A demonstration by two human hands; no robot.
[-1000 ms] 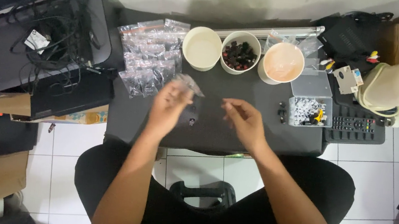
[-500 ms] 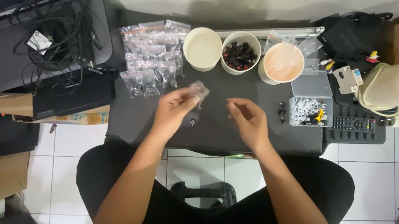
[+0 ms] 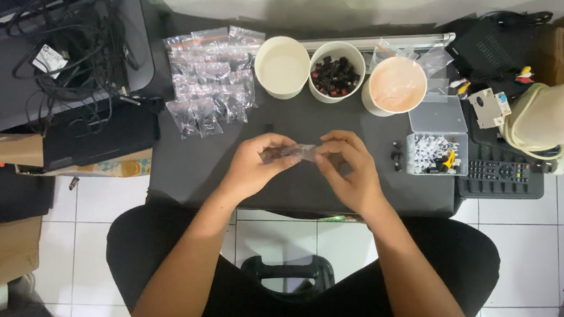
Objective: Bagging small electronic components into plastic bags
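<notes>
Small clear plastic bag [image 3: 295,152] held above the dark grey tabletop [image 3: 203,164], left hand [image 3: 256,166] and right hand [image 3: 351,170] each pinching one end, pile of filled clear bags [image 3: 212,80] behind left.

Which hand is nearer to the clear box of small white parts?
The right hand. It sits just left of the clear box in the picture, apart from it. The left hand is farther off on the same side, beyond the small bag both hands hold.
</notes>
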